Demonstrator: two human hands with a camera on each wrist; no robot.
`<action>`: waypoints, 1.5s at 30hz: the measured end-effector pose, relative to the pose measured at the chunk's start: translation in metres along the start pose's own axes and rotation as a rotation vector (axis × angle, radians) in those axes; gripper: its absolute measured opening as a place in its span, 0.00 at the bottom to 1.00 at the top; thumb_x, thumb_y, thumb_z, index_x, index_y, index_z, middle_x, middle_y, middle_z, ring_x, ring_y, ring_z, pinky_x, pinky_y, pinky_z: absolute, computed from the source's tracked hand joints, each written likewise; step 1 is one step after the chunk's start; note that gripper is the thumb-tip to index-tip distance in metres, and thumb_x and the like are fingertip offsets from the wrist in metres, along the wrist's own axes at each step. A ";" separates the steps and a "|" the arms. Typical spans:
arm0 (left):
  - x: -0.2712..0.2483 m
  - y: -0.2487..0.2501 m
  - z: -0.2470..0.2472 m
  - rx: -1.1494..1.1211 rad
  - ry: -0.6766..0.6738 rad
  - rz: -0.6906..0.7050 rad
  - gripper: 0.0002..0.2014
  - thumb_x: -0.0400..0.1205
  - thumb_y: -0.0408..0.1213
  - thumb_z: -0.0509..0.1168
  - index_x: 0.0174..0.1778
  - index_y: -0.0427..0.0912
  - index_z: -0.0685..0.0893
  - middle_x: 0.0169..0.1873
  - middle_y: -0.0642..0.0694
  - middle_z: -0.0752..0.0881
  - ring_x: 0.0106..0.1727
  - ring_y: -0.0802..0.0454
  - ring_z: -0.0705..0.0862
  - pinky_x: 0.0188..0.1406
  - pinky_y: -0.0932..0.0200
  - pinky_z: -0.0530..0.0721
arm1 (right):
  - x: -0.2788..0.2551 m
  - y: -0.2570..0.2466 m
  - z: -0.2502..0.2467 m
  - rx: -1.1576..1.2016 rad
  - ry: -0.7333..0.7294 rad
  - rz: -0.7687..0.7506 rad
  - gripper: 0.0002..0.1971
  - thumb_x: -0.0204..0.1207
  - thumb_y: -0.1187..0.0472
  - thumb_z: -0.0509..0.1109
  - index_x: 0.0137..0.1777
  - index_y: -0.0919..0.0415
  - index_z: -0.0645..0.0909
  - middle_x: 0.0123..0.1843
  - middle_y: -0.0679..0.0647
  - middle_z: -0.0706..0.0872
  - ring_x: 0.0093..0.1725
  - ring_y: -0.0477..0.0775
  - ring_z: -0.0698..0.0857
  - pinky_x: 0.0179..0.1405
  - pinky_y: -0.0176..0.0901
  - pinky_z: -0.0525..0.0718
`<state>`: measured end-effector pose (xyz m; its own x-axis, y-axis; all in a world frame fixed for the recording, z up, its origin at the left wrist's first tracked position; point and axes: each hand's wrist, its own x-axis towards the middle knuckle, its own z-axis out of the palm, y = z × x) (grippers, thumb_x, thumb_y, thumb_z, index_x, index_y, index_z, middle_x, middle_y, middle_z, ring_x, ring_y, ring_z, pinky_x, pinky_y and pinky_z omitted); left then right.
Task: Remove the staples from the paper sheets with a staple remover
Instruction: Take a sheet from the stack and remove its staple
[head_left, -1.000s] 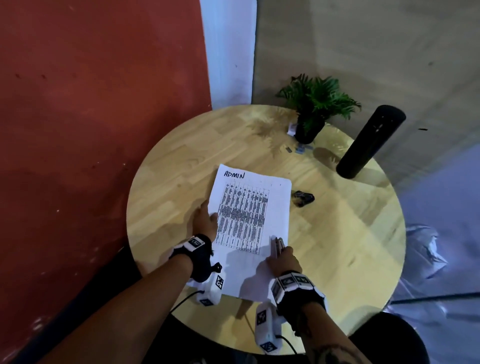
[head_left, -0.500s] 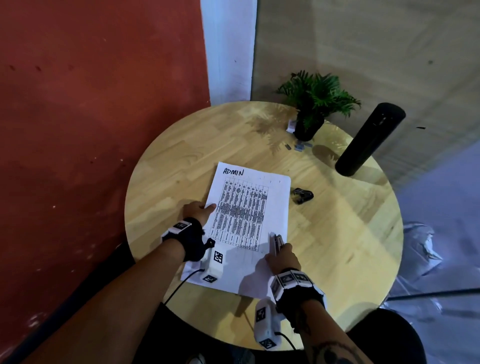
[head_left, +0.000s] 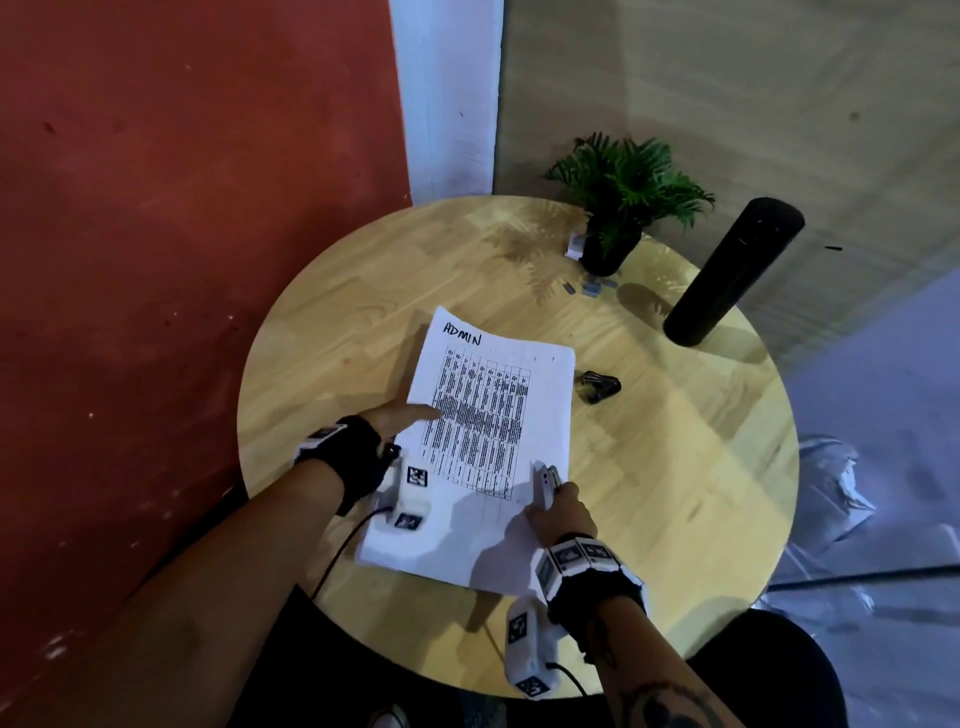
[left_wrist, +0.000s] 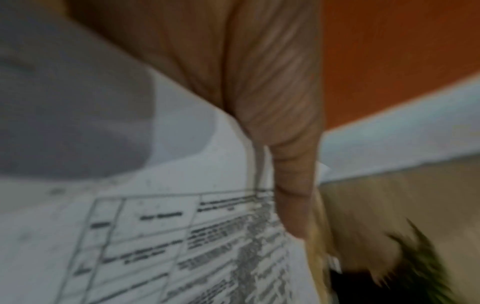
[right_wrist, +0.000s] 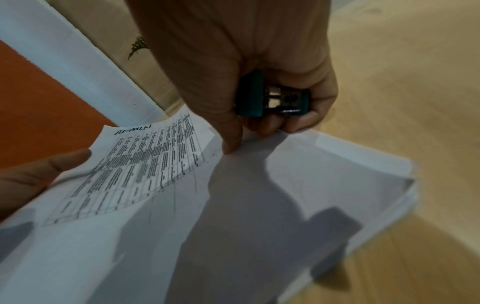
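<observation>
While the paper sheets (head_left: 493, 441) lie flat mid-table (head_left: 675, 493), right hand (head_left: 561, 512) grips the teal staple remover (right_wrist: 262, 96) at their right edge, thumb on the paper. Left hand (head_left: 395, 418) lies flat-fingered on the left edge. No staple visible, so can't tell how many are left. Looks mid-task.

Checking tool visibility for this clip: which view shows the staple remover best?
The right wrist view: the teal staple remover fills the right hand grip. The head view shows only a sliver; the left wrist view shows none.
</observation>
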<state>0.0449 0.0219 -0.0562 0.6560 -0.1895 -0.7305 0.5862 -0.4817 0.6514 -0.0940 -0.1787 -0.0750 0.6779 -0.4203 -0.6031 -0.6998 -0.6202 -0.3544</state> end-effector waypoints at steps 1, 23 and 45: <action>-0.001 -0.006 0.000 -0.052 -0.047 -0.025 0.27 0.81 0.48 0.66 0.75 0.43 0.72 0.78 0.42 0.70 0.79 0.44 0.66 0.80 0.49 0.60 | 0.000 0.000 0.000 0.001 0.001 -0.001 0.23 0.79 0.55 0.65 0.67 0.67 0.64 0.65 0.65 0.80 0.64 0.63 0.80 0.57 0.46 0.76; -0.096 0.007 0.007 -0.298 -0.057 0.435 0.39 0.63 0.56 0.79 0.68 0.47 0.75 0.64 0.56 0.81 0.67 0.60 0.78 0.70 0.58 0.70 | -0.028 0.000 -0.078 1.106 0.229 -0.186 0.19 0.73 0.54 0.72 0.62 0.55 0.74 0.52 0.57 0.82 0.39 0.54 0.79 0.35 0.43 0.80; -0.215 0.055 0.020 -0.433 0.256 1.073 0.08 0.82 0.29 0.61 0.52 0.38 0.85 0.40 0.59 0.91 0.44 0.64 0.87 0.45 0.68 0.82 | -0.124 -0.033 -0.110 0.865 0.873 -0.574 0.06 0.66 0.51 0.64 0.38 0.53 0.76 0.30 0.61 0.84 0.34 0.66 0.85 0.39 0.58 0.84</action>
<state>-0.0736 0.0187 0.1324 0.9575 -0.1197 0.2624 -0.2425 0.1584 0.9571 -0.1305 -0.1794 0.0902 0.6135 -0.7256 0.3117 0.0302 -0.3728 -0.9274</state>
